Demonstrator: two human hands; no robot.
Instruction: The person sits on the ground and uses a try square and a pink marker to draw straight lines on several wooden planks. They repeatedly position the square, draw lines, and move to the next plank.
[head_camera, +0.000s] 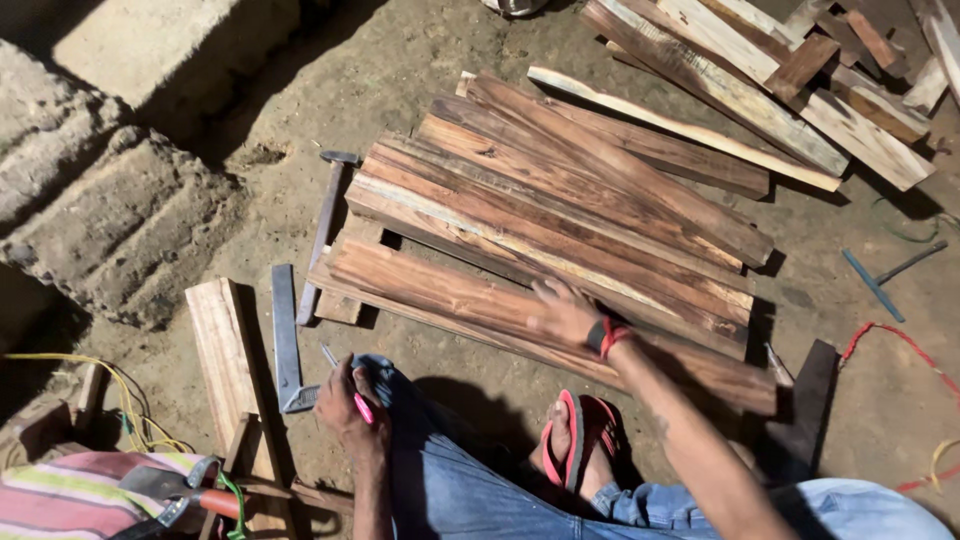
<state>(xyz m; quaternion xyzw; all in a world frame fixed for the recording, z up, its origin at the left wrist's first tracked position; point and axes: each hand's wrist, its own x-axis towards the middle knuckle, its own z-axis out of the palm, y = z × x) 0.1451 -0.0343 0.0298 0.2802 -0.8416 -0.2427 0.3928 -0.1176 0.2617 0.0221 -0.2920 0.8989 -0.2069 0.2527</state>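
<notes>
While right hand (563, 312) presses plank (520, 310), left hand (345, 400) grips pen (362, 406)

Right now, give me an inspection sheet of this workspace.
Surface: bare dirt floor.
Job's things: reddish planks laid side by side on the ground; pink pencil.
Clutter: hammer, steel square, loose offcut pile, blue T-shaped tool.
Hands: right hand flat on the nearest plank; left hand holds the pencil near the knee.
Cables: yellow wire, red cord.
Surroundings: rough block wall, striped cloth.
</notes>
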